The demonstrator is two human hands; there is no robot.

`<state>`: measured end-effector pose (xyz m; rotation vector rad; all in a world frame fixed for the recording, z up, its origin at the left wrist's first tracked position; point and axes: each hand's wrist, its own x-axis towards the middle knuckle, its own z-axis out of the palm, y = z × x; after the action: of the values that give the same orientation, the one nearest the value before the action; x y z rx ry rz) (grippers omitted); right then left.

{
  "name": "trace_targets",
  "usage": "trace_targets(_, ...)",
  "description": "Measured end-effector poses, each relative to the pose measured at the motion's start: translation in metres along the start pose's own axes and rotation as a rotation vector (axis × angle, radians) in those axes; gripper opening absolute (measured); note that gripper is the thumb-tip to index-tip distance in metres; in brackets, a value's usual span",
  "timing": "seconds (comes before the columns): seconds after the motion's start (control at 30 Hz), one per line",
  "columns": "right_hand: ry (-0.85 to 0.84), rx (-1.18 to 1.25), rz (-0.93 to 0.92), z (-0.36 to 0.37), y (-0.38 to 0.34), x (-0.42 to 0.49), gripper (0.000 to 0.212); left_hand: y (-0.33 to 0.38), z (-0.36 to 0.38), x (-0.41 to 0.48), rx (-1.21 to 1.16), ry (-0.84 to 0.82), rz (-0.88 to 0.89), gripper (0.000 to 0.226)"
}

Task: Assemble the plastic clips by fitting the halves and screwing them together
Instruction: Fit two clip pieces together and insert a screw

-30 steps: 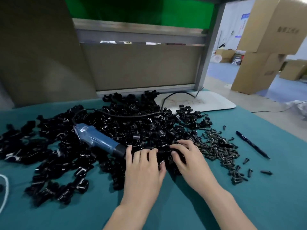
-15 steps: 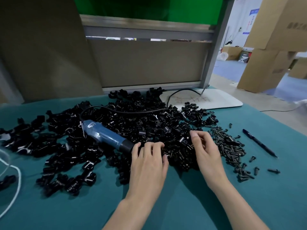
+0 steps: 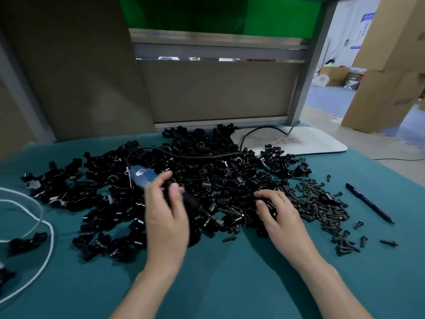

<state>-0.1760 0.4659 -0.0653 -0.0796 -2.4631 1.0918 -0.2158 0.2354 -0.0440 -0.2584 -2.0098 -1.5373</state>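
Fingers [image 3: 158, 181] of the left hand [image 3: 165, 217] are curled round the blue electric screwdriver [image 3: 141, 178], thumb across its black nose. It's a clear grasp, though the hand is blurred. The tool lies slanted over the heap, bit end pointing toward the person and to the right.

Over to the right hand [image 3: 279, 218]: fingers bent down into the heap, thumb and forefinger tips close on a black piece, but whether they truly pinch it I cannot tell. Both forearms come in over the teal cloth-covered table [image 3: 207, 284].

The black plastic clip halves [image 3: 230, 180] sprawl in one wide loose heap across the middle of the cloth. Touching its right side is a smaller pile of dark metal screws [image 3: 322, 203], and a black pen [image 3: 369, 203] lies apart beyond them. A white cord [image 3: 52, 236] loops at the left edge.

Further back, the screwdriver's black cable [image 3: 207, 155] runs over the heap to a white board [image 3: 317, 141]. Behind stands a grey partition panel [image 3: 218, 93], with brown cardboard boxes [image 3: 379, 93] far right.
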Motion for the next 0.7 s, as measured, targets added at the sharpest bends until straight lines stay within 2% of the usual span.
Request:
trace_targets(0.1,0.004,-0.104,-0.076,0.003,-0.006,-0.004,0.025,-0.024,-0.045,0.013,0.128,0.09,-0.027,0.03)
trace_targets(0.2,-0.025,-0.173,-0.133,0.007,-0.014,-0.009,0.03,-0.042,-0.087,0.018,0.306,0.102,-0.042,0.041)
trace_targets(0.33,-0.068,-0.222,-0.199,0.013,-0.025,-0.014,0.031,-0.046,-0.114,0.022,0.533,0.019,-0.034,0.047)
trace_targets(0.43,-0.084,-0.261,-0.265,0.019,-0.03,-0.018,0.032,-0.05,-0.116,0.02,0.732,-0.058,-0.129,0.046)
trace_targets(0.53,-0.117,-0.3,-0.266,0.022,-0.029,-0.018,0.033,-0.055,-0.113,0.02,0.707,-0.101,-0.248,0.038)
trace_targets(0.7,-0.077,-0.338,-0.297,0.026,-0.036,-0.019,0.037,-0.057,-0.112,0.022,0.733,-0.121,-0.198,0.035)
